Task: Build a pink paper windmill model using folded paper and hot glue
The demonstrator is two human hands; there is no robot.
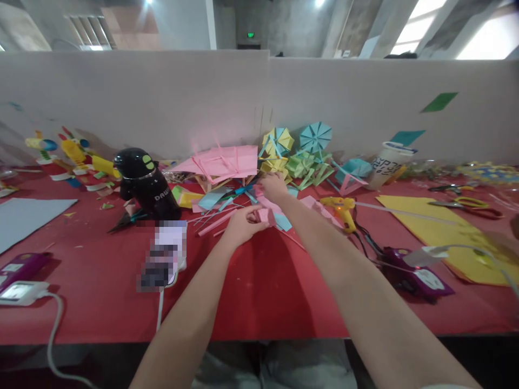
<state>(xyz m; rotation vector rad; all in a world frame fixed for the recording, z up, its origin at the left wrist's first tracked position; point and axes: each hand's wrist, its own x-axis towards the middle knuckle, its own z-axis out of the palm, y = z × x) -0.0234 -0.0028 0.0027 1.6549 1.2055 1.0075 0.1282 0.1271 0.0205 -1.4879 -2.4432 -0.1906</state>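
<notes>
Folded pink paper piece [266, 216], pinched between the left fingers [246, 212]. It was small and compact, bent into a short block with folds along its surface; the gripped end was partly hidden, and the free end projected from the fingertips to the right. Pale pink paper [271, 205], a flatter piece, lay just beyond the left fingertips and on the near side of the right fingers [265, 181]. Contact with the right fingers could not be discerned.
</notes>
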